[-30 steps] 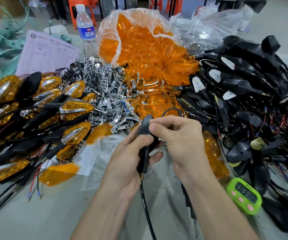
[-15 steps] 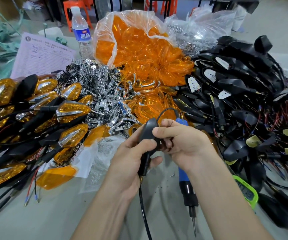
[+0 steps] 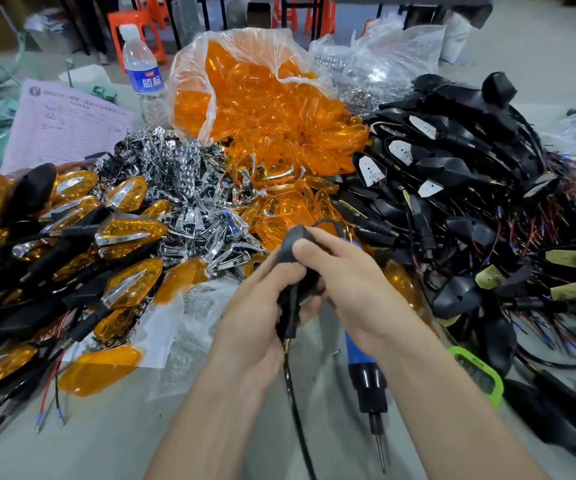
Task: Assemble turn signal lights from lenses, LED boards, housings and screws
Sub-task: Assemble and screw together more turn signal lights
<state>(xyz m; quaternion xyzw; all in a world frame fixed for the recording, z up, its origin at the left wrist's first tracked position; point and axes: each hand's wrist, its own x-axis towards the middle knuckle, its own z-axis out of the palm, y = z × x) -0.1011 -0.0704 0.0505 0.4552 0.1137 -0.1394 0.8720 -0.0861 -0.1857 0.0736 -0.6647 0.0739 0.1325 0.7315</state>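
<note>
- The left hand (image 3: 255, 317) and right hand (image 3: 359, 289) meet in the middle of the view, both clamped on one black housing (image 3: 291, 252).
- The left hand wraps the housing from the left, with the thumb pressed on its rounded upper end. The right hand's fingers curl over it from the right.
- The housing stands roughly upright above the counter (image 3: 89, 441), and its black cable (image 3: 295, 403) hangs from the lower end toward the viewer.
- A screwdriver (image 3: 366, 372) with a blue and black handle passes under the right hand, tip pointing toward the viewer. I cannot tell whether that hand grips it or it lies on the counter.
- Behind the hands, a clear bag of orange lenses (image 3: 262, 98) spills onto the counter.
- Left of the spilled lenses is a heap of chrome parts (image 3: 179, 188).
- Farther left lies a pile of finished lights (image 3: 127, 233), orange fronts on black stems, with red and black wires trailing.
- A loose orange lens (image 3: 99, 370) lies on a white sheet near that pile.
- A pile of black housings (image 3: 470, 188) with wires fills the right side.
- A green timer (image 3: 480, 375) sits just beside the right forearm.
- A water bottle (image 3: 142, 77) stands at the back, next to a printed form (image 3: 65, 123).
</note>
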